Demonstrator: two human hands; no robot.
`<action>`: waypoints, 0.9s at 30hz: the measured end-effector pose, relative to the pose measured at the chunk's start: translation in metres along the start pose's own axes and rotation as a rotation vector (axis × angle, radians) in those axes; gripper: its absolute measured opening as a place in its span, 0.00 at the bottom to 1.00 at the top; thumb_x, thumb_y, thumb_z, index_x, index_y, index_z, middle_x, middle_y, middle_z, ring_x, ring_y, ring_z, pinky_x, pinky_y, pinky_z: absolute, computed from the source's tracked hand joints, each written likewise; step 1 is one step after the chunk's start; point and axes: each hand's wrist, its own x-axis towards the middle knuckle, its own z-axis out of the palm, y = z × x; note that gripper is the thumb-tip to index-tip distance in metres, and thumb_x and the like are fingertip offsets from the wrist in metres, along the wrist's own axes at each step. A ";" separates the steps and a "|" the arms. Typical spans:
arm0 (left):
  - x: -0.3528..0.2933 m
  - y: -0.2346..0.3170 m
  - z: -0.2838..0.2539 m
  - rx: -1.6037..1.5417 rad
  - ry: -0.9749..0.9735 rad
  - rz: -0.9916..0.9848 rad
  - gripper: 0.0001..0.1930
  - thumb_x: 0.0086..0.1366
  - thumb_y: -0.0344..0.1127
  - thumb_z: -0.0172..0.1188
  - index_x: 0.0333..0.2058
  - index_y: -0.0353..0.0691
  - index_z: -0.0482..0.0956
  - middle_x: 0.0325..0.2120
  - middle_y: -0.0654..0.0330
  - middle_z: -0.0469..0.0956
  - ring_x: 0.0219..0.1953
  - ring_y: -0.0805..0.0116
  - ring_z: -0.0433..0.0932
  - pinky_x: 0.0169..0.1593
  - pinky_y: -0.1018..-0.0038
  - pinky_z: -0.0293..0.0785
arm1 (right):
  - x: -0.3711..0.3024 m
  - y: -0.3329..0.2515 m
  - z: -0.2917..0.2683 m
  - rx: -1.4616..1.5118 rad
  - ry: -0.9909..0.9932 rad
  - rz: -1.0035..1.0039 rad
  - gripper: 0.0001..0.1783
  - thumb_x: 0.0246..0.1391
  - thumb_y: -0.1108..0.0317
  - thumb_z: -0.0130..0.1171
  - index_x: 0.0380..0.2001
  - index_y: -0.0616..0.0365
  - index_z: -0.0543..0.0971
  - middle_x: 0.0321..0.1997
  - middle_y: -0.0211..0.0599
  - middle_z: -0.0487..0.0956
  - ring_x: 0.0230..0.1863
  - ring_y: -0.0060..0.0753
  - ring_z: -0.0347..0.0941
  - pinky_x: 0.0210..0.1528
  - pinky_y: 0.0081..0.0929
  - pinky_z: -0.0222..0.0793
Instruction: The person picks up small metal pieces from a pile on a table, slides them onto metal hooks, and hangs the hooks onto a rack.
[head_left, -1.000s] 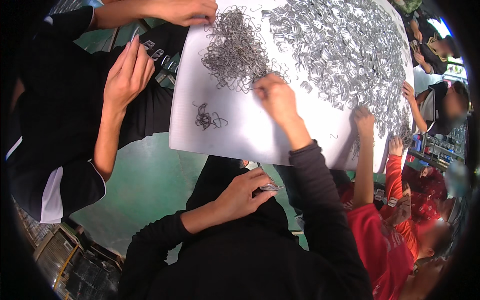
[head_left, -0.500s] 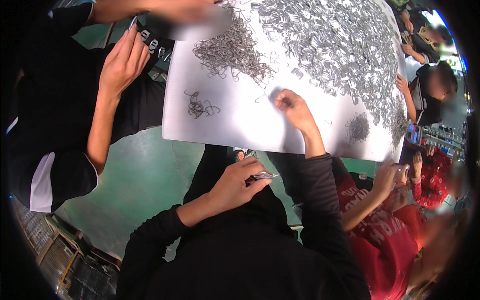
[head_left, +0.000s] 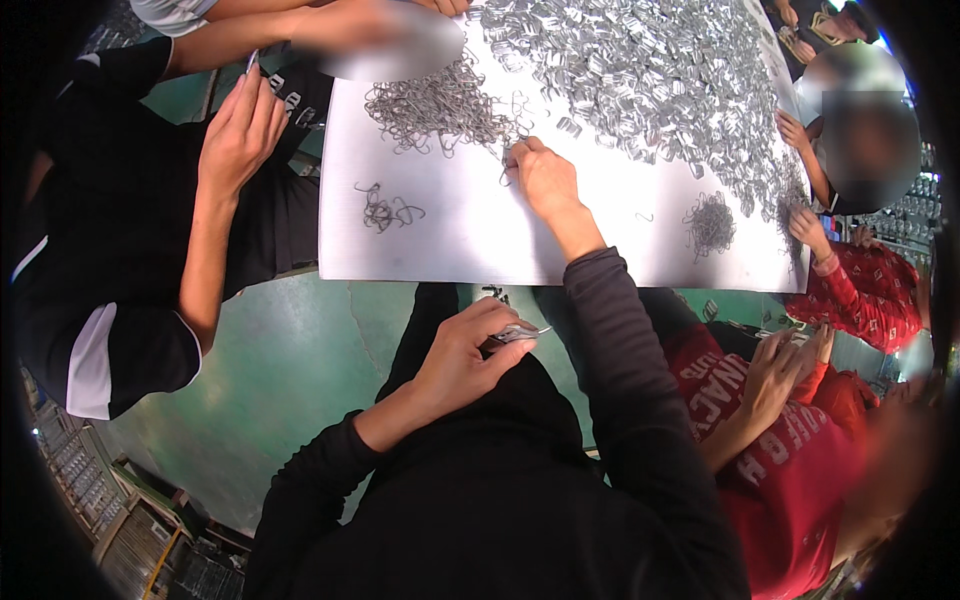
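Note:
My left hand (head_left: pixel 465 355) is closed around a shiny metal clip (head_left: pixel 514 334), held low in front of my body, off the table; a thin end sticks out past the fingertips. My right hand (head_left: pixel 546 182) reaches over the white tabletop (head_left: pixel 450 240), its fingertips pinched together at the near right edge of a tangled pile of bent wires (head_left: pixel 435 105). A thin bent wire (head_left: pixel 504 174) shows at those fingertips. Beyond the hand spreads a big heap of flat silver metal clips (head_left: pixel 640 80).
Small wire clusters lie at the table's left (head_left: pixel 385 211) and right (head_left: pixel 711 224), with a single wire (head_left: pixel 645 217) between. A co-worker's hand (head_left: pixel 240 130) holds a piece at left. A person in a red shirt (head_left: pixel 770 460) works close at right; others sit along the far right side.
My right hand has moved left and away from me, from the bare tabletop to the wire pile's edge. My left hand stays nearly in place with the clip.

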 end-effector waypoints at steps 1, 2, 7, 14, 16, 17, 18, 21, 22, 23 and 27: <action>0.000 0.001 -0.001 0.013 -0.016 -0.017 0.07 0.56 0.25 0.60 0.34 0.34 0.77 0.31 0.62 0.72 0.30 0.75 0.73 0.32 0.82 0.71 | 0.000 0.002 0.004 -0.062 0.016 -0.065 0.04 0.44 0.70 0.59 0.27 0.54 0.77 0.32 0.36 0.75 0.32 0.42 0.75 0.34 0.35 0.70; -0.001 0.002 -0.001 0.025 -0.033 -0.034 0.07 0.56 0.24 0.60 0.35 0.34 0.78 0.32 0.62 0.73 0.32 0.76 0.74 0.33 0.82 0.72 | -0.002 0.006 0.007 0.082 -0.001 -0.063 0.04 0.45 0.71 0.59 0.28 0.55 0.77 0.31 0.35 0.76 0.31 0.39 0.74 0.33 0.33 0.70; -0.003 0.005 0.000 0.009 0.020 0.010 0.06 0.56 0.27 0.60 0.33 0.34 0.77 0.28 0.61 0.72 0.27 0.75 0.72 0.30 0.81 0.70 | -0.003 0.015 -0.015 1.227 -0.322 0.533 0.02 0.51 0.72 0.58 0.30 0.56 0.77 0.28 0.28 0.77 0.27 0.23 0.72 0.27 0.20 0.67; -0.002 0.007 0.004 -0.004 0.000 0.024 0.06 0.56 0.28 0.60 0.33 0.34 0.77 0.27 0.62 0.72 0.25 0.77 0.70 0.28 0.80 0.69 | -0.035 0.010 -0.037 1.737 -0.012 0.712 0.04 0.51 0.70 0.59 0.31 0.58 0.78 0.27 0.26 0.76 0.28 0.17 0.70 0.28 0.14 0.63; -0.002 0.008 0.003 -0.003 -0.028 -0.003 0.06 0.57 0.27 0.59 0.34 0.34 0.77 0.30 0.62 0.73 0.28 0.78 0.72 0.30 0.83 0.69 | -0.055 0.002 -0.061 1.794 -0.008 0.658 0.03 0.52 0.72 0.57 0.31 0.58 0.76 0.29 0.26 0.75 0.31 0.17 0.68 0.31 0.14 0.61; -0.001 0.009 0.003 -0.003 -0.043 -0.017 0.06 0.58 0.26 0.59 0.35 0.34 0.78 0.31 0.62 0.73 0.29 0.79 0.73 0.31 0.85 0.69 | -0.071 -0.005 -0.078 1.820 -0.004 0.632 0.03 0.52 0.74 0.56 0.32 0.59 0.76 0.30 0.26 0.74 0.32 0.17 0.67 0.32 0.14 0.61; -0.002 0.010 0.004 -0.033 -0.032 0.009 0.06 0.59 0.27 0.58 0.36 0.33 0.77 0.33 0.62 0.73 0.30 0.78 0.74 0.32 0.84 0.71 | -0.094 -0.022 -0.100 1.739 0.058 0.614 0.03 0.51 0.75 0.57 0.31 0.59 0.76 0.31 0.26 0.73 0.33 0.18 0.66 0.34 0.16 0.60; 0.001 0.017 0.010 -0.198 0.001 0.033 0.07 0.58 0.29 0.60 0.35 0.34 0.77 0.29 0.64 0.74 0.28 0.79 0.73 0.30 0.83 0.71 | -0.163 -0.056 -0.139 1.575 0.222 0.491 0.02 0.49 0.77 0.58 0.28 0.61 0.77 0.33 0.26 0.70 0.34 0.19 0.64 0.38 0.18 0.58; 0.002 0.011 0.010 -0.112 0.013 0.077 0.07 0.58 0.29 0.61 0.34 0.33 0.77 0.30 0.63 0.74 0.28 0.80 0.74 0.31 0.83 0.71 | -0.177 -0.060 -0.143 1.533 0.273 0.433 0.02 0.48 0.77 0.58 0.27 0.61 0.77 0.34 0.26 0.70 0.35 0.19 0.64 0.39 0.18 0.58; 0.002 0.012 0.010 -0.124 0.000 0.072 0.08 0.58 0.29 0.61 0.35 0.33 0.77 0.30 0.63 0.74 0.28 0.80 0.74 0.31 0.83 0.71 | -0.187 -0.064 -0.142 1.560 0.288 0.415 0.01 0.47 0.77 0.60 0.24 0.61 0.77 0.35 0.26 0.68 0.37 0.19 0.63 0.42 0.18 0.58; 0.001 0.018 0.016 -0.113 -0.052 0.051 0.08 0.58 0.29 0.61 0.36 0.33 0.76 0.30 0.63 0.75 0.28 0.81 0.74 0.31 0.83 0.72 | -0.206 -0.069 -0.141 1.483 0.282 0.526 0.03 0.45 0.76 0.62 0.26 0.60 0.78 0.38 0.26 0.68 0.38 0.18 0.63 0.42 0.18 0.58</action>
